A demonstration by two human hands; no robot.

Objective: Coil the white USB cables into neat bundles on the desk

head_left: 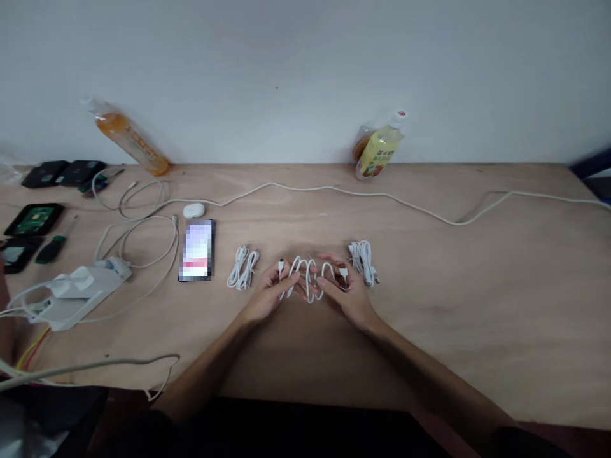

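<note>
A white USB cable in loose loops stretches between my two hands, just above the wooden table. My left hand is closed on one end of the loops, with a small plug standing up by its fingers. On the other end, my right hand grips the coil, and the wider USB plug shows beside the fingers. Left of my left hand lie bundled white cables. Another bundled white cable lies just beyond my right hand. Some fingertips are hidden behind the loops.
A phone and white earbud case lie left. Farther left are a power strip, screwdriver and black devices. An orange bottle and yellow bottle stand by the wall. A long cord crosses the back.
</note>
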